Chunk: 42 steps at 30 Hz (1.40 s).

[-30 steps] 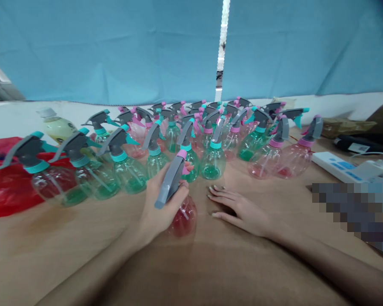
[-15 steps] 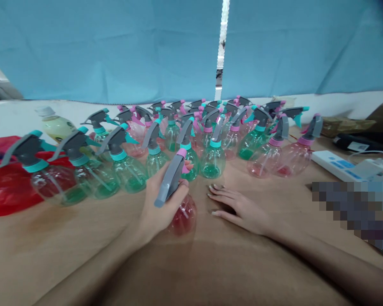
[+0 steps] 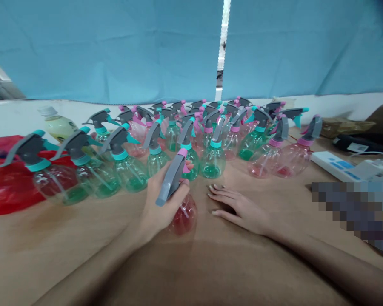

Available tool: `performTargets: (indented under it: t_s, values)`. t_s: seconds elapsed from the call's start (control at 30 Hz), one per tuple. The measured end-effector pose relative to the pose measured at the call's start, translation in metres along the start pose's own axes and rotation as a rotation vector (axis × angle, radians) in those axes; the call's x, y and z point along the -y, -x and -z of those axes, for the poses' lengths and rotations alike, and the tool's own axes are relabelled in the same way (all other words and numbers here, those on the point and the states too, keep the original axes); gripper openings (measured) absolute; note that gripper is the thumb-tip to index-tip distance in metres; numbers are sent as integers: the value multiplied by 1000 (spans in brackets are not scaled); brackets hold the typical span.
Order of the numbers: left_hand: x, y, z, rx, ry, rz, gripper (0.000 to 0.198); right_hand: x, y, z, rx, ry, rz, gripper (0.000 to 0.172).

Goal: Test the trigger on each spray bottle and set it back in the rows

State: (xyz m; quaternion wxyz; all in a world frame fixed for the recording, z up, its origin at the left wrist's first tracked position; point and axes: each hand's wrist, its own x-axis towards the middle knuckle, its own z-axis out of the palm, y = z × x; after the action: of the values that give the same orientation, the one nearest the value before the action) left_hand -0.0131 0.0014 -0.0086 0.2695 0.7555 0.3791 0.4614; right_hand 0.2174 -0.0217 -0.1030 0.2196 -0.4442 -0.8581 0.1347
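My left hand (image 3: 162,199) is closed around the neck of a pink spray bottle (image 3: 184,214), just below its grey head. The bottle has a pink nozzle and trigger and stands on the brown tabletop (image 3: 115,263); my fingers hide its collar. My right hand (image 3: 239,208) lies on the table to the right of that bottle, fingers stretched out and holding nothing. Close beyond my hands stand a green spray bottle (image 3: 212,163) and another green spray bottle (image 3: 127,174) with turquoise collars. Two pink spray bottles (image 3: 264,159) lean together beyond my right hand.
Several more green and pink spray bottles crowd the back of the table. At the left are a red plastic bag (image 3: 9,187) and a white-capped bottle (image 3: 55,123) of pale liquid. On the right lies a white power strip (image 3: 333,165) with a plugged-in charger. A blue cloth (image 3: 115,51) hangs behind.
The view has shifted very slightly. Both hands and the held pink spray bottle keep their places.
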Motion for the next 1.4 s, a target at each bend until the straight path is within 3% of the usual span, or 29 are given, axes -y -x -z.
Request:
performTargets:
  t_s: [0.5,0.97,1.4]
  values:
    - [1,0,1,17,19,14,32,0,0,0,-10,-24,9,53]
    - [1,0,9,62,-31,17,10,2,0,2,8,-9,5,53]
    - [1,0,11,90,10,49,8,0,1,0,-24,-60,17,52]
